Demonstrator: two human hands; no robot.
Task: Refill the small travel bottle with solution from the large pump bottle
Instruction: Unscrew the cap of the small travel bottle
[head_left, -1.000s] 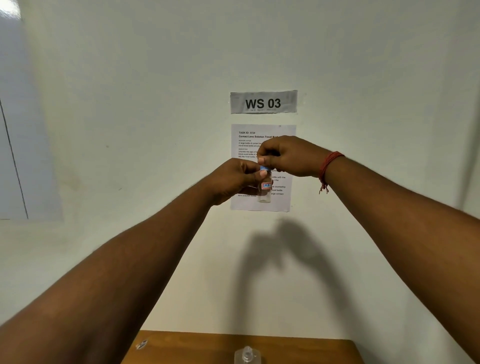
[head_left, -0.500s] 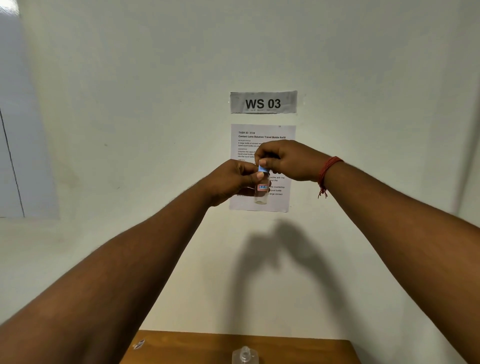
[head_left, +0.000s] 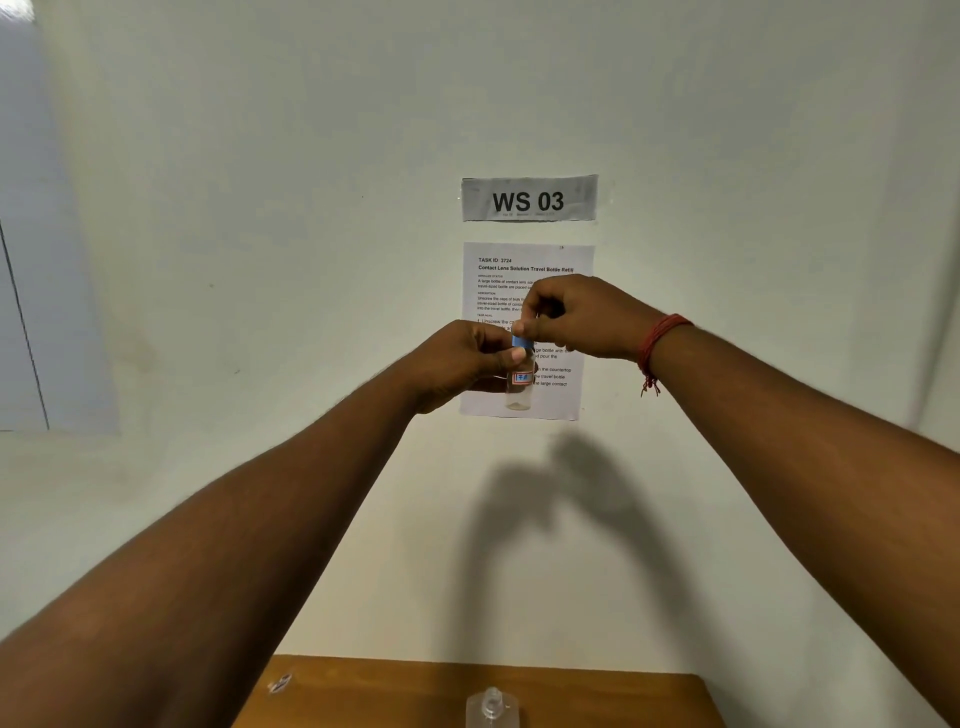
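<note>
Both arms were stretched out at chest height in front of the wall, and the step in hand looked to be the uncapping (or possibly the recapping; a single view could not settle which) of the small travel bottle (head_left: 521, 382). The left hand (head_left: 462, 364) gripped the clear bottle around its upper body, thumb laid across the front just below the neck, keeping it upright in the air before the instruction sheet (head_left: 527, 270) taped under the WS 03 sign (head_left: 529, 198). The right hand (head_left: 576, 317), a red thread (head_left: 662, 338) at its wrist, came in from above and pinched the blue cap (head_left: 521, 341) narrowly between thumb and fingertips. The cap appeared to sit on the neck, though whether it was threaded tight could not be told. The bottle looked nearly empty, with only a trace at its base. Far below, at the bottom edge of the view, the top of the large pump bottle (head_left: 491, 705) stood on the wooden table (head_left: 623, 696), well apart from both hands. If the cap was coming off, the next move called for a steady counter-hold from the left hand while the right twisted, then somewhere safe for so small a cap, and bringing the open neck down to the pump's outlet.
</note>
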